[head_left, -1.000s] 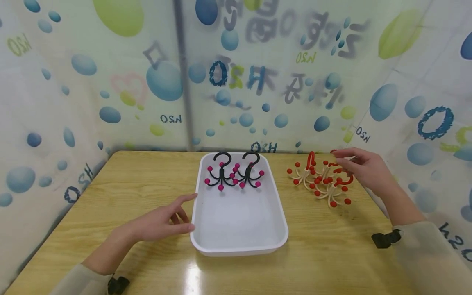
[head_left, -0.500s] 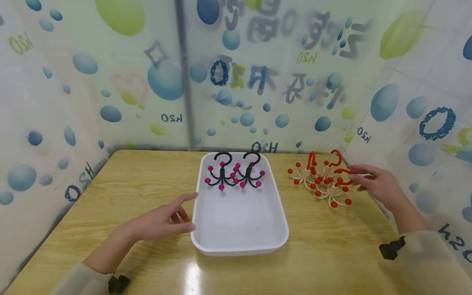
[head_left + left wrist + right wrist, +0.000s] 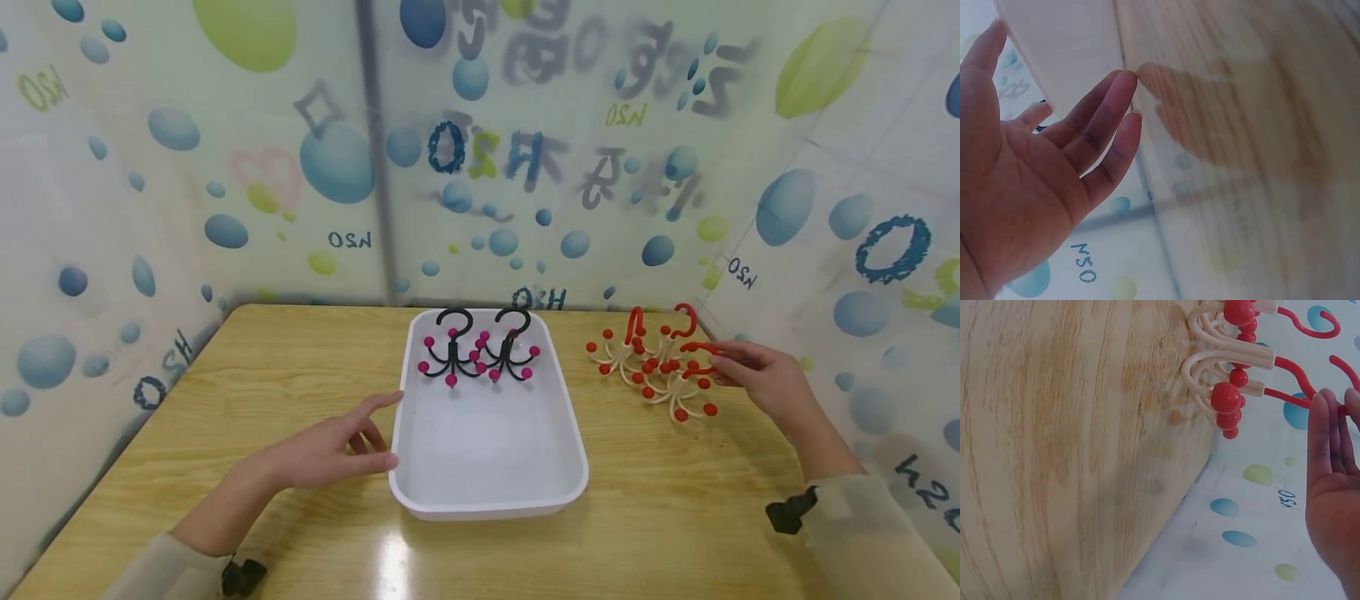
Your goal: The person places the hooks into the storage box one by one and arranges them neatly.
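Note:
Cream claw-shaped hanging hooks with red ball tips stand together at the table's right. With thumb and fingers my right hand [image 3: 772, 379] pinches the red curved top of the front hanging hook [image 3: 675, 390], whose prongs still stand over the wood. That grip shows in the right wrist view, where the hand [image 3: 1335, 487] reaches the red hook end. My left hand [image 3: 322, 454], fingers spread and fairly straight, touches the left rim of a white tray [image 3: 487, 467]. Two black hanging hooks [image 3: 452, 354] with pink ball tips stand in the tray's far end.
A wooden table [image 3: 300, 358] carries everything. Patterned curtains [image 3: 480, 208] with blue and green drops close in the back and both sides. Another cream hanging hook [image 3: 621, 358] stands between the tray and my right hand, with neighbours close against it.
My right hand has moved down and toward me from the rear red hook to the front one and now pinches it. The left hand and the tray have stayed put.

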Available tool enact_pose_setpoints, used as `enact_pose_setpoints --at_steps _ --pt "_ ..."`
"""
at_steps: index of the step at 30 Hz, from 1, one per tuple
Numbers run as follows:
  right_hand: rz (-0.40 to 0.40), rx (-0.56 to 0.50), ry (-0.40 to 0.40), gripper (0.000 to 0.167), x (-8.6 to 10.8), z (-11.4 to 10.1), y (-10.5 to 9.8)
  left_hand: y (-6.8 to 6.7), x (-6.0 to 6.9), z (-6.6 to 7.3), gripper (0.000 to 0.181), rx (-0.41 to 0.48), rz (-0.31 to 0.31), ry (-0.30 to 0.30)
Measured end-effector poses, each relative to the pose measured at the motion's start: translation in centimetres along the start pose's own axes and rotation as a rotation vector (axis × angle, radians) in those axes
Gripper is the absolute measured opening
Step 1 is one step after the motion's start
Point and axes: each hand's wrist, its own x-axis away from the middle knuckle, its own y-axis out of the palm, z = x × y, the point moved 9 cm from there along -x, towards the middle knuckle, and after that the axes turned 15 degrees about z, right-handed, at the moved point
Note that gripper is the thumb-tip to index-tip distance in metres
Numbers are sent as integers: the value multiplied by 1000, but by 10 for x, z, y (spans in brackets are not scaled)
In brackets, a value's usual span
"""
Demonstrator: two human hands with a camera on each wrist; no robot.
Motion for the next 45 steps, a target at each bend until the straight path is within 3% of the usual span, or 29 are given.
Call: enact_pose_setpoints --at_steps 9,18,28,34,45 --pt "54 6 -25 53 0 -6 -4 1 1 0 92 10 -1 -8" --pt "71 19 -77 51 3 -29 -14 1 1 -3 91 14 1 -2" --pt "9 -102 -159 38 25 -79 -7 0 1 -2 90 17 3 -2" --pt "-12 -147 -274 31 40 -118 7 0 1 -2 91 14 2 -11" --pt "-33 -180 -360 26 61 -176 38 0 0 -2 91 20 1 -5"
